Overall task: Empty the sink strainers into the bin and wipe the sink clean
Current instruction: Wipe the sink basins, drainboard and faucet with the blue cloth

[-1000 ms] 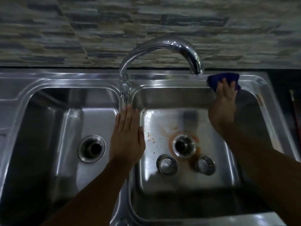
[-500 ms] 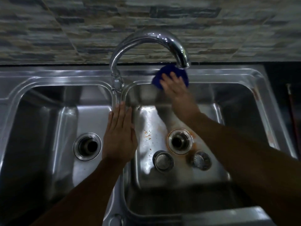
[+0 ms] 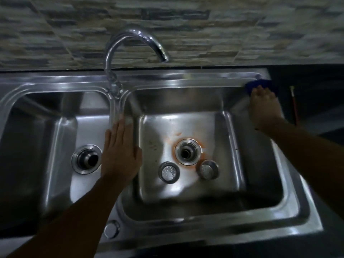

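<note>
Right hand [image 3: 264,107] presses cloth [image 3: 260,85] (blue) on sink [image 3: 186,81] rim, far right corner, fingers laid over it. Left hand [image 3: 121,153] flat, fingers straight, on divider [image 3: 116,108] between basins. Two strainers [image 3: 169,172] [image 3: 207,168] in right basin [image 3: 186,125], near drain [image 3: 188,151].

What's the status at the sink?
Right hand presses blue cloth on far right rim. Left hand flat on divider. Two strainers lie in right basin.

1. I see the sink [image 3: 186,81] as smooth, glossy steel, stained orange round the right drain [image 3: 188,152].
2. Faucet [image 3: 115,53]: polished chrome, mirror-bright.
3. Strainers [image 3: 169,172] [image 3: 207,168]: shiny perforated metal.
4. Cloth [image 3: 260,84]: blue, matt.
5. Wall [image 3: 186,30]: rough, matt, stone-look tile.
</note>
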